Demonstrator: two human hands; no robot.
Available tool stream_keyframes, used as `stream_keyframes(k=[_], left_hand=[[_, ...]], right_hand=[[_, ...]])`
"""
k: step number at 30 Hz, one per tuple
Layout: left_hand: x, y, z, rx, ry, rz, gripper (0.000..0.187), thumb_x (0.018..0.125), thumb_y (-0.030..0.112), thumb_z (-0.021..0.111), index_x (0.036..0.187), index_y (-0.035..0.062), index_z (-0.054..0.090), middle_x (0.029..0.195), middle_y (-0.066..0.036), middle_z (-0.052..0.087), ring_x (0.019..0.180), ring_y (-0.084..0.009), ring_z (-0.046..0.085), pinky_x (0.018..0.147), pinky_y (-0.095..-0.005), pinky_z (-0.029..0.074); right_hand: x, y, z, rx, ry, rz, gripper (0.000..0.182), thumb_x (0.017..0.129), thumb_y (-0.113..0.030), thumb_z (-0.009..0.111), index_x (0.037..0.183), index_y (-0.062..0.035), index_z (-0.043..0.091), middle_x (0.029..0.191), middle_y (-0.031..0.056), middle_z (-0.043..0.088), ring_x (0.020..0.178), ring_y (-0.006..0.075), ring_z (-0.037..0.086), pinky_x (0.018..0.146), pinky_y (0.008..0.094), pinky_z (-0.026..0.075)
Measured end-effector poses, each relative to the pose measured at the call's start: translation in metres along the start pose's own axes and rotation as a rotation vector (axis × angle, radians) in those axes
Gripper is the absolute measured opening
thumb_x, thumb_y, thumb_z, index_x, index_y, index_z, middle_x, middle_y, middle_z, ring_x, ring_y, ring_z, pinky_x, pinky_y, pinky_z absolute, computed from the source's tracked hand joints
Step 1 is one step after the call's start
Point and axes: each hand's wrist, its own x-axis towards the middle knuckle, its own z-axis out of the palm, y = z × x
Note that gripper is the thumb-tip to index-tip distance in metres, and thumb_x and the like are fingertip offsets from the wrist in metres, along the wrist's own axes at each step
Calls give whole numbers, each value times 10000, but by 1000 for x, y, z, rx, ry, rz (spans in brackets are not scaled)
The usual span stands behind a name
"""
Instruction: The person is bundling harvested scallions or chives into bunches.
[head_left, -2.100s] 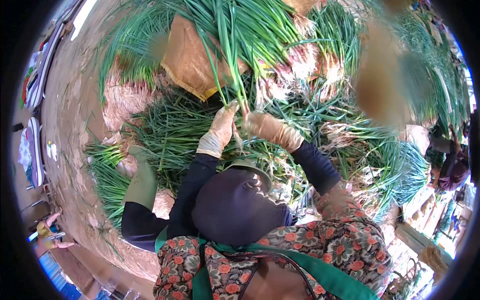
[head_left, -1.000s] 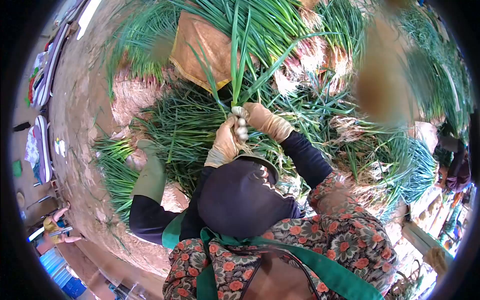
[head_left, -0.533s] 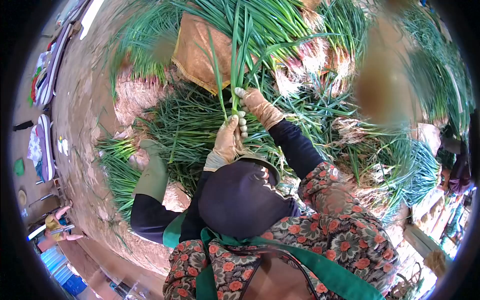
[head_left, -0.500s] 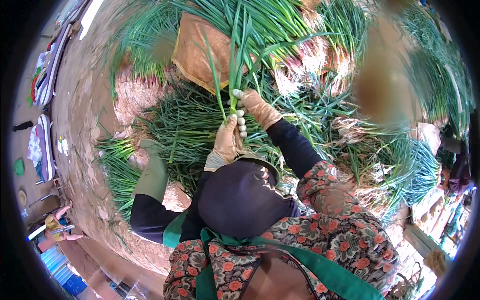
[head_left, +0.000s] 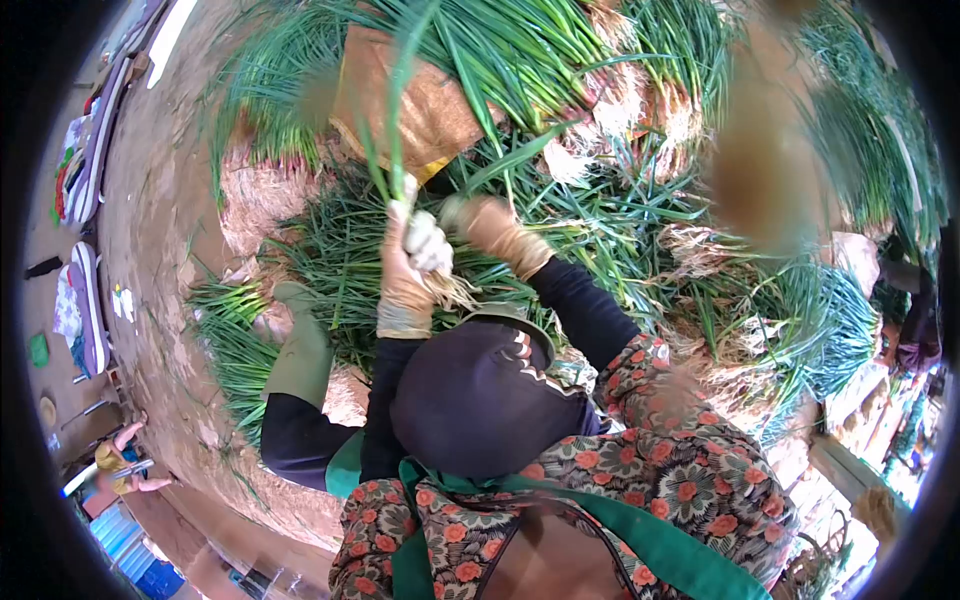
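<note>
Upright in my left hand (head_left: 412, 250), which is gloved with white fingertips, is a small bunch of green onions (head_left: 398, 130). The fingers close around its lower stalks, and pale roots (head_left: 455, 290) stick out below. Just right of it is my right hand (head_left: 492, 228), its fingertips smeared by motion. A long loose green onion leaf (head_left: 530, 158) runs from those fingertips toward the upper right and appears pinched there. Under both hands lies a heap of loose green leaves and stalks (head_left: 350, 240).
Bundled green onions (head_left: 520, 60) lie on a brown sack (head_left: 430, 115) ahead. More bundles (head_left: 270, 170) stand at left, others (head_left: 840, 330) at right. My dark-clothed knee (head_left: 470, 400) and green boot (head_left: 305, 345) are close below. A blurry smudge covers part of the upper right.
My left hand has shifted left and up with the green onions. My right hand has come off their stalks and moved slightly down, and a long leaf has moved down with it.
</note>
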Motion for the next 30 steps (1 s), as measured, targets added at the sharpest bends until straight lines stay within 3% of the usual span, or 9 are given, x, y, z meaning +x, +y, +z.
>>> stream_keyframes(k=[2, 4, 7, 9, 17, 21, 23, 26, 30], left_hand=[[15, 11, 19, -44, -71, 61, 399, 929, 328, 484, 1295, 175, 443, 567, 60, 266, 437, -49, 299, 403, -197, 290], [24, 20, 26, -13, 137, 90, 351, 935, 309, 478, 1245, 143, 475, 577, 51, 296, 466, -57, 317, 402, -200, 288], [28, 28, -10, 22, 105, -68, 316, 906, 337, 532, 1093, 83, 550, 517, 74, 297, 428, -50, 304, 384, -192, 261], [24, 6, -24, 252, 357, -255, 339, 882, 357, 568, 1072, 75, 563, 490, 86, 277, 410, -42, 291, 374, -196, 242], [40, -46, -61, 948, 679, -66, 251, 867, 201, 593, 1084, 78, 621, 1001, -16, 631, 899, -93, 570, 686, -250, 443], [44, -55, -52, 790, 720, -28, 150, 907, 208, 534, 920, 60, 552, 667, 31, 522, 440, -81, 433, 419, -241, 348], [39, -47, -43, 441, 575, -110, 173, 919, 216, 510, 982, 58, 539, 609, 50, 445, 417, -65, 382, 400, -229, 305], [33, -36, -49, 94, 276, -233, 268, 925, 280, 496, 1123, 101, 517, 543, 77, 308, 388, -41, 307, 390, -214, 257], [28, -38, -43, -10, 99, -338, 292, 942, 311, 468, 1187, 158, 513, 504, 93, 246, 377, -34, 294, 388, -208, 254]], right_hand=[[-18, -29, 22, 748, -788, -8, 224, 808, -233, 563, 907, -37, 609, 920, 158, 645, 814, 317, 611, 706, 355, 484], [-23, -58, -56, 595, -504, 37, 358, 833, -334, 549, 1030, -41, 605, 887, 180, 638, 788, 287, 596, 737, 355, 465], [0, -17, -60, 405, -887, 268, 409, 842, -413, 552, 990, -36, 604, 848, 159, 648, 784, 323, 608, 705, 388, 468], [0, 21, -81, 314, 23, 835, 325, 859, -354, 561, 885, -35, 617, 735, 171, 623, 738, 318, 612, 675, 399, 471], [21, 41, -56, 242, -17, 614, 303, 839, -330, 569, 895, -35, 615, 769, 192, 627, 755, 339, 615, 700, 407, 473], [22, 1, -68, 96, -217, 533, 280, 880, -300, 502, 912, -39, 597, 784, 196, 618, 764, 366, 601, 679, 408, 472], [8, 25, -26, 379, 220, 406, 273, 915, -292, 473, 874, -57, 604, 650, 67, 589, 581, 245, 567, 556, 370, 457], [4, 52, -35, 1576, 87, 1142, 273, 924, -320, 486, 869, -84, 613, 567, -59, 457, 471, 66, 402, 429, 249, 316], [24, 34, -32, 1768, 71, 1024, 266, 867, -358, 589, 847, -94, 614, 575, -24, 506, 442, 100, 421, 397, 235, 317]])
